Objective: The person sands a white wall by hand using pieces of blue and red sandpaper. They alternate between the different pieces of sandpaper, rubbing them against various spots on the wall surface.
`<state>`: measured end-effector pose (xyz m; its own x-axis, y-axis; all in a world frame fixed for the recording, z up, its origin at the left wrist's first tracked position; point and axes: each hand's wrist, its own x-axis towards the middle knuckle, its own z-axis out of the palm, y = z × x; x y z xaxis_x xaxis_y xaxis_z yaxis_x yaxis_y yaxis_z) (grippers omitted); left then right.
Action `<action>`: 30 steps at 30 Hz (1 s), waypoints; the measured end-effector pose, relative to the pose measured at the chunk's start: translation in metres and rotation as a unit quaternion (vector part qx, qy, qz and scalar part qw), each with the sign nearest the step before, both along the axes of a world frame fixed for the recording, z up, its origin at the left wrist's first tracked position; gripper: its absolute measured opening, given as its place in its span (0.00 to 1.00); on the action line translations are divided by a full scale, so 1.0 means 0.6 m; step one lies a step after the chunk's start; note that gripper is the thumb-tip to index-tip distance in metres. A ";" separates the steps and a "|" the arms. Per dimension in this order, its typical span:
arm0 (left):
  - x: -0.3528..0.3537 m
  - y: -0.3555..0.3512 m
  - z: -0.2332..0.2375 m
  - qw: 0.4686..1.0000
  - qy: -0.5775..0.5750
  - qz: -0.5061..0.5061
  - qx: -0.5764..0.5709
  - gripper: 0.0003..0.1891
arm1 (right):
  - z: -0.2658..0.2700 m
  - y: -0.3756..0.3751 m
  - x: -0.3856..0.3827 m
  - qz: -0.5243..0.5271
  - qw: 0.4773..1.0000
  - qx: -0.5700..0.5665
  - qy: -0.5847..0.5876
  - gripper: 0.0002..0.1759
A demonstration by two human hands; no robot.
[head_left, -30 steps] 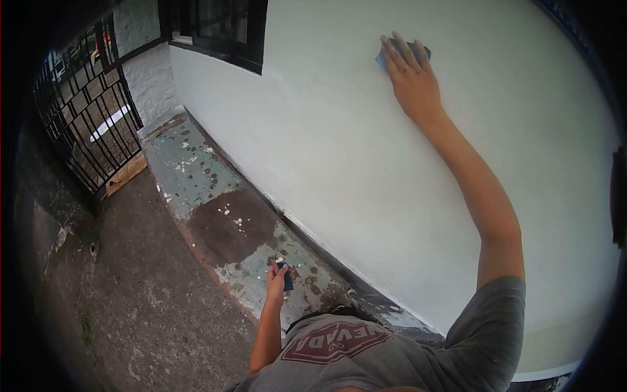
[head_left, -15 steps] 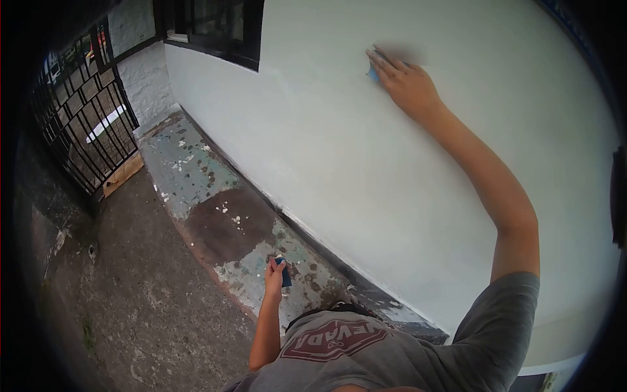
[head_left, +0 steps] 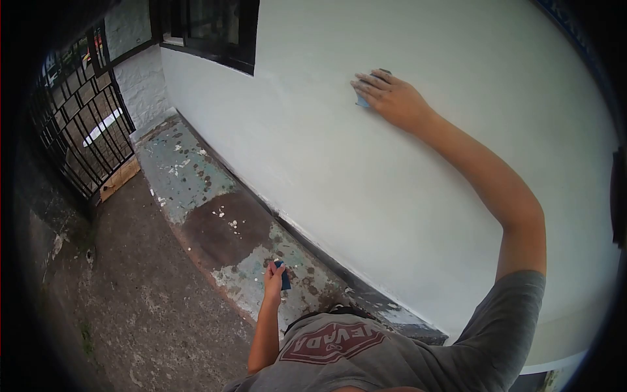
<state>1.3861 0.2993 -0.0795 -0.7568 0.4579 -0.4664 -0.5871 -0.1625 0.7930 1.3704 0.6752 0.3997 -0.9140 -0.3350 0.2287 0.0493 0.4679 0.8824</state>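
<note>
Pressed flat against the pale wall (head_left: 313, 150), my right hand (head_left: 386, 97) covers a blue sheet (head_left: 361, 100) that looks like sandpaper; its edges show past the dusty fingers. My left hand (head_left: 273, 274) is low, near my waist, above the paint-spotted ledge. Its fingers are closed on a small dark blue piece (head_left: 285, 281), which hangs beside the palm.
A dark-framed window (head_left: 219, 32) is set in the wall at the upper left. The stained ledge (head_left: 225, 232) runs along the wall's foot. Beyond the rough concrete ground (head_left: 144, 287) stands a black barred gate (head_left: 85, 124).
My right hand has moved down and slightly left on the wall with the blue sheet under it. My left hand has barely moved. The view has shifted slightly.
</note>
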 end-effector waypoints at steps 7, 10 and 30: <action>-0.005 0.006 -0.003 1.000 -0.011 0.004 -0.010 0.08 | 0.262 -0.039 -0.002 -0.073 0.960 -0.046 0.266 0.28; -0.001 0.015 0.002 1.000 -0.008 0.002 -0.014 0.08 | 0.159 -0.055 -0.030 -0.019 0.942 0.013 0.336 0.26; 0.010 0.033 0.014 1.000 0.005 -0.016 -0.010 0.09 | 0.264 -0.048 -0.022 -0.080 0.932 -0.031 0.351 0.27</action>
